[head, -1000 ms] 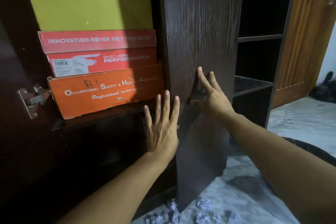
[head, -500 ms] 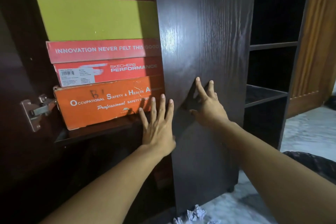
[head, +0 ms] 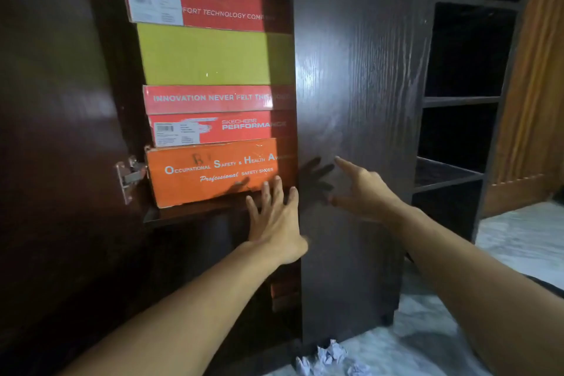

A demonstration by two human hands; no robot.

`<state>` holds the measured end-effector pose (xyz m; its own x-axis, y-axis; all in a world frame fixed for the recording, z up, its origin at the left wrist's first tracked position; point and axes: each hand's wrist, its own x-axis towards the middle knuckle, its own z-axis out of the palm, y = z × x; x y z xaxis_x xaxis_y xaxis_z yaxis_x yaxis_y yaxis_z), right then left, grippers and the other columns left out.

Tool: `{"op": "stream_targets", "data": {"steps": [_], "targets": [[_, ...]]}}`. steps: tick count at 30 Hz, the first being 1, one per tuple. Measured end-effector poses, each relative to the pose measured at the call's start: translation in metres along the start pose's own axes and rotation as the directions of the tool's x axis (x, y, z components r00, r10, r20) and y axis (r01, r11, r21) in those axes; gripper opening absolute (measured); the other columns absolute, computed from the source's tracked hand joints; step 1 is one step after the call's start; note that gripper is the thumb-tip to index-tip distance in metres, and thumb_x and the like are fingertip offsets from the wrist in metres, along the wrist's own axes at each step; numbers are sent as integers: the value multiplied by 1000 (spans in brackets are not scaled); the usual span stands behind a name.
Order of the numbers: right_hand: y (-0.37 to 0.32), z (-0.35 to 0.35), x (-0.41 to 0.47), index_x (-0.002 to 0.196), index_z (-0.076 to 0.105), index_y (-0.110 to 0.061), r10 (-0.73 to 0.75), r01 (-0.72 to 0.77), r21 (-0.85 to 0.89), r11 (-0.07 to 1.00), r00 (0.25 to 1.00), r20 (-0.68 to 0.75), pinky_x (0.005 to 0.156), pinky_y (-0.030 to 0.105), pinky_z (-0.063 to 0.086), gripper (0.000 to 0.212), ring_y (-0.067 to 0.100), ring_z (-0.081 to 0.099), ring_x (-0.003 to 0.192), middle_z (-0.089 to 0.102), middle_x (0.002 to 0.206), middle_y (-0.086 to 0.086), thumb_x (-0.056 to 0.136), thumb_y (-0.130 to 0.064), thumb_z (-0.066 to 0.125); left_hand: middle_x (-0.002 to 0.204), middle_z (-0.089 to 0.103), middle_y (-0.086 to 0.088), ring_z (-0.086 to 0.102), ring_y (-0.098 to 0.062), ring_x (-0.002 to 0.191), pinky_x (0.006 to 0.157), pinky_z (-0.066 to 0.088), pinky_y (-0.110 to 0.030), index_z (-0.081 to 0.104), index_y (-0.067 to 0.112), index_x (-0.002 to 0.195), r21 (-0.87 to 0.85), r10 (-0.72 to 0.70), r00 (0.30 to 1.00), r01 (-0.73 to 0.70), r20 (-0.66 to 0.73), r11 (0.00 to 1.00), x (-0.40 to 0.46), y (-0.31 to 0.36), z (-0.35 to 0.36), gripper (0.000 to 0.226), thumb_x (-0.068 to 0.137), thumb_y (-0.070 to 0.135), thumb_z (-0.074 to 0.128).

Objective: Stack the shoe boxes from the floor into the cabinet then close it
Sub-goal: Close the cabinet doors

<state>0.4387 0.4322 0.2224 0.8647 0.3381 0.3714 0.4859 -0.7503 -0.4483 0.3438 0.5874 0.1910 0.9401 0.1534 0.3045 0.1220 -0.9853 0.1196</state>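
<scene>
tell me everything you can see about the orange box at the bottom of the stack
The orange box is cardboard, lying flat with its long side facing out, printed in white "Occupational Safety & Health" and "Professional safety shoes". Its edges look scuffed. It sits on a dark shelf with the red Skechers box stacked directly on top. The left hand overlaps its lower right corner; contact is unclear.

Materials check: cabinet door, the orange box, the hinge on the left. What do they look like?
Cabinet door: dark brown wood-grain board, likely laminate or veneer; raised grain lines catch the light with a slight sheen.
Orange box: printed cardboard, matte, with scuffed, dented edges and corners.
Hinge: bare silvery metal, probably steel; it glints against the dark panel.
</scene>
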Motion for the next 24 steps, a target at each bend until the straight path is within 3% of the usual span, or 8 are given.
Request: {"op": "stream_targets", "data": {"steps": [5, 9, 12, 14, 17, 19, 21, 24], "targets": [[-53, -37, -38, 151, 33, -22, -88, 88, 3, 996, 996, -15, 103, 38, 48, 88, 26, 54, 128, 47, 149, 6, 78, -38, 79, 163, -11, -9, -12, -30, 150, 119, 1, -56, 9, 18, 155, -47, 0, 990, -6, -140, 999, -63, 0, -61, 93, 85, 45, 65], [-110, -77, -69, 140, 52, -19, -219, 223, 83, 971, 974, -47, 80, 23, 46, 70, 19, 65, 103, 60, 136, 4, 78, -31, 81, 165, 1, -3, -5, -22, 151, 122, 3, -48, 20, 22, 154, -75, 52, 932, -85, -358, 994, -133, -8, -107, 81, 88, 43, 62], [-156, -101, -89, 136, 57, -22, -311, 320, 160, 934, 947, -80, 76, 21, 47, 65, 10, 64, 95, 65, 130, 0, 76, -33, 82, 158, 30, -7, 17, -24, 149, 119, 21, -52, 45, 14, 143, -99, 161, 779, -275, -606, 956, -182, -24, -135, 65, 85, 34, 64], [-185, -111, -102, 138, 53, -23, -357, 367, 222, 903, 930, -84, 85, 31, 54, 70, 16, 65, 103, 63, 131, 2, 75, -36, 82, 150, 43, -13, 28, -29, 145, 114, 29, -56, 56, 6, 133, -26, 225, 626, -366, -747, 930, -209, -39, -153, 55, 83, 27, 65], [-226, -123, -122, 138, 51, -21, -471, 480, 237, 844, 877, -100, 87, 43, 58, 70, 20, 65, 104, 62, 131, 1, 77, -39, 79, 148, 41, -22, 27, -39, 144, 114, 22, -61, 54, -1, 131, 124, 265, 425, -330, -865, 936, -242, -61, -180, 52, 85, 24, 61], [-252, -128, -132, 137, 52, -18, -541, 552, 257, 793, 833, -119, 87, 43, 58, 65, 19, 64, 105, 62, 130, 0, 80, -39, 77, 152, 31, -26, 21, -41, 146, 116, 15, -62, 44, -6, 137, 98, 198, 347, -287, -917, 953, -252, -77, -191, 54, 91, 22, 52], [-275, -128, -139, 136, 52, -15, -598, 610, 284, 740, 789, -136, 84, 38, 58, 62, 16, 64, 106, 63, 129, 1, 83, -38, 74, 157, 22, -23, 16, -33, 149, 120, 14, -53, 33, -7, 144, -93, 16, 335, -308, -942, 947, -256, -91, -192, 55, 97, 21, 41], [-300, -123, -149, 136, 52, -13, -665, 671, 289, 683, 735, -134, 77, 26, 56, 60, 15, 66, 103, 65, 127, 3, 86, -42, 69, 160, 25, 2, 18, -8, 148, 112, 19, -9, 40, 11, 146, -566, -379, 465, -377, -800, 733, -256, -100, -191, 49, 101, 29, 32]]}}
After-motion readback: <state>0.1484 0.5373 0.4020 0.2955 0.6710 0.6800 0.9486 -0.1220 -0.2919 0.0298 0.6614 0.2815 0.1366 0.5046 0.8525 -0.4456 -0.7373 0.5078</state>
